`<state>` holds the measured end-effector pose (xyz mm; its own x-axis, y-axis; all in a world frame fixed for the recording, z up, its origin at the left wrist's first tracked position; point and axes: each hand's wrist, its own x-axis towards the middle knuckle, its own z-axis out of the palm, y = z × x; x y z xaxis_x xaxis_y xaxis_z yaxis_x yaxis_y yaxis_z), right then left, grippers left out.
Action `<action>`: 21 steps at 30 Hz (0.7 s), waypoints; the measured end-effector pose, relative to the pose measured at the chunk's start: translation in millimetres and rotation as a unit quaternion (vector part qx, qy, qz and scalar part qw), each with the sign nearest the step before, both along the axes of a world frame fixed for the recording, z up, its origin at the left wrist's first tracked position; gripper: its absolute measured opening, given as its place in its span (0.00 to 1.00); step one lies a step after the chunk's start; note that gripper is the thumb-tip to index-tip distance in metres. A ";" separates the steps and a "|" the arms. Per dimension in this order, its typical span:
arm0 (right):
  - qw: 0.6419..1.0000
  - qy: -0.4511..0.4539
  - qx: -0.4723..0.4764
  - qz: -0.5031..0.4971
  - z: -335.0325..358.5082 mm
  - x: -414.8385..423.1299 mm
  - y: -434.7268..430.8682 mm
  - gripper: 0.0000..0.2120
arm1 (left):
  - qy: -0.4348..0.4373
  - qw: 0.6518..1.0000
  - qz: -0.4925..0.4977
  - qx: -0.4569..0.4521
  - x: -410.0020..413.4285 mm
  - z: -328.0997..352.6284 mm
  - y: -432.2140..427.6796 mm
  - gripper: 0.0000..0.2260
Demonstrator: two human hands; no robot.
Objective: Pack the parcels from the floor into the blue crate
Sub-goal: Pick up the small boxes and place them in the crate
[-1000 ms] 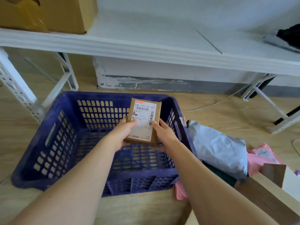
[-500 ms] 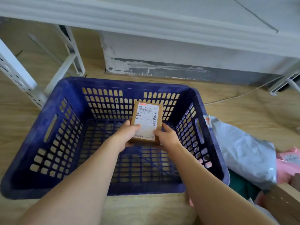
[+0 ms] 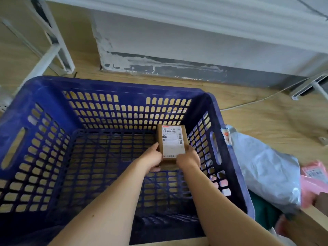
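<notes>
Pale wood-look flooring (image 3: 269, 121) runs under a white metal shelf, and on it stands the blue crate (image 3: 124, 84). Inside the crate, toward 2 o'clock of its slotted floor and close to the right wall, is a small cardboard parcel (image 3: 171, 141) with its white shipping label facing up. Whether it touches the bottom cannot be told. The left hand (image 3: 152, 159) grips the parcel's near left corner with the thumb on top, and the right hand (image 3: 189, 158) clasps the near right corner, its fingers wrapped round the edge. Outside the crate, just beside its right wall at 3 o'clock, lies a grey poly mailer (image 3: 266, 167), with a pink mailer (image 3: 314, 173) beyond it. A brown cardboard box (image 3: 308, 226) sits at 4 o'clock. A white cable (image 3: 252, 102) trails across the floor at 1 o'clock, and a white shelf leg (image 3: 58, 48) stands at 11 o'clock.
</notes>
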<state>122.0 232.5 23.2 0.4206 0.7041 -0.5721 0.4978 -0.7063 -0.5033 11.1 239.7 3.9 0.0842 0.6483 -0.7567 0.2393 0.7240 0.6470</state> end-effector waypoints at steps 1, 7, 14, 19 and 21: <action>1.000 -0.005 0.001 -0.007 -2.3 -0.2 1.6 0.23 | 0.003 1.000 -0.017 -0.010 2.6 -0.9 0.6 0.27; 0.998 -0.062 -0.012 0.011 -3.1 -2.6 3.2 0.22 | -0.051 0.998 -0.002 -0.045 11.1 -11.9 8.5 0.28; 0.999 -0.020 0.025 0.027 5.4 -6.4 0.2 0.24 | -0.093 0.994 0.027 -0.046 24.6 -11.2 7.6 0.31; 0.998 0.044 0.053 0.000 17.5 0.4 -5.6 0.23 | -0.022 0.999 -0.007 -0.028 21.5 3.6 3.2 0.29; 0.996 0.046 0.071 0.019 24.3 2.2 -7.0 0.23 | 0.003 1.000 -0.023 -0.018 21.2 9.4 2.1 0.29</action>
<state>124.3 225.5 47.4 0.3424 0.7947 -0.5012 0.4700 -0.6068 -0.6411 32.3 241.8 13.2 0.1091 0.6166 -0.7797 0.2765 0.7346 0.6196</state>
